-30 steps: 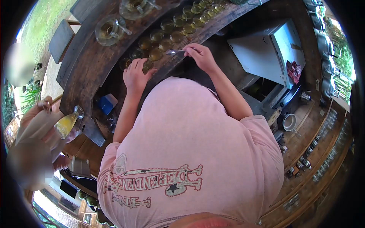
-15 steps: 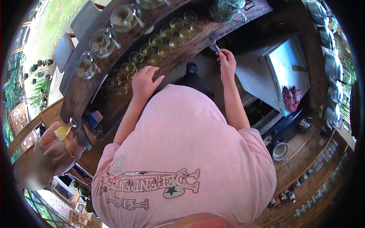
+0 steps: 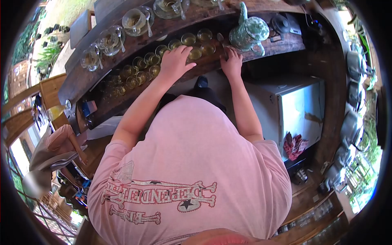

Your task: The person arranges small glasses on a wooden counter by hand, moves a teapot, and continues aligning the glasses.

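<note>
My right hand (image 3: 232, 64) is at the inner edge of the wooden counter (image 3: 208, 65), its fingers closed on a small spoon (image 3: 220, 37) whose bowl points away from me. My left hand (image 3: 175, 64) lies open over the rows of glasses, thumb spread to the right, and hides some of them. The small glasses hold a pale yellow-green liquid; one glass (image 3: 205, 35) stands in the far row and another glass (image 3: 208, 49) nearest the spoon. Just right of the spoon stands a mottled green enamel pitcher (image 3: 249, 34) with a long spout.
Glass cups on saucers with spoons, such as one cup (image 3: 134, 21), line the raised outer ledge. Below the counter on the right is a white cabinet (image 3: 300, 110) with a red cloth (image 3: 295, 146). A person (image 3: 61, 143) is at the left, near a glass of yellow drink (image 3: 56, 111).
My right hand has brought the spoon from over the floor gap to the counter beside the pitcher. My left hand has shifted right along the glasses. The view has turned, showing more of the pitcher.
</note>
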A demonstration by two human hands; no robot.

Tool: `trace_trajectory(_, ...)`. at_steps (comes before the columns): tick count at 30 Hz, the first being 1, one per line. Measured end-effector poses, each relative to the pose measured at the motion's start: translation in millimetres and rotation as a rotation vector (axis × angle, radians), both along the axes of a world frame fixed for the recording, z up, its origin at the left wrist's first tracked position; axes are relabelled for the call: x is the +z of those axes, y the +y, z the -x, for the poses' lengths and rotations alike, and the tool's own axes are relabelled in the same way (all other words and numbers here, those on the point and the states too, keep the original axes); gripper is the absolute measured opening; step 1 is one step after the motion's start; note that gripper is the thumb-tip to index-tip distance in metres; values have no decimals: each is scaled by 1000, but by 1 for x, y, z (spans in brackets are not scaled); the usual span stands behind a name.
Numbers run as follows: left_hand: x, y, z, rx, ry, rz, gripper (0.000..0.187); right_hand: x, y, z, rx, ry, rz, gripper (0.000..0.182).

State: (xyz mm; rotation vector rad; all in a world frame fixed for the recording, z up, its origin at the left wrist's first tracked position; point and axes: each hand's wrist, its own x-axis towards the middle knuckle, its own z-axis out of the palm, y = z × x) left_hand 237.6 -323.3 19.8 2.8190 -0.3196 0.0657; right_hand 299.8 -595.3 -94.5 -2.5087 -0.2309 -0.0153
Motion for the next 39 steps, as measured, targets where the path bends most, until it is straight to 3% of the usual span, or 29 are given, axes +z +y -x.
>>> trace_trajectory(3,-5,-3,-6,24,1,-33,68,21,7,8,-24,-40,97,56)
trace_trajectory(6,-8,-7,-7,50,-13,-23,68,42,15,10,151,-108,-10,65)
trace_trajectory(12,-14,-14,-6,127,34,-24,70,35,41,5,217,-144,-27,77)
trace_trajectory(20,-23,-16,-8,129,6,50,66,35,55,-4,243,-290,-20,73)
trace_trajectory(26,-12,-19,-2,94,-30,97,64,36,46,-4,262,-259,-80,72)
trace_trajectory(32,50,4,31,242,-243,431,57,78,29,0,237,-266,-85,67)
trace_trajectory(37,107,72,102,463,-322,393,58,133,45,7,374,-318,-149,68)
trace_trajectory(39,118,103,135,610,-384,265,58,152,71,12,458,-269,-196,68)
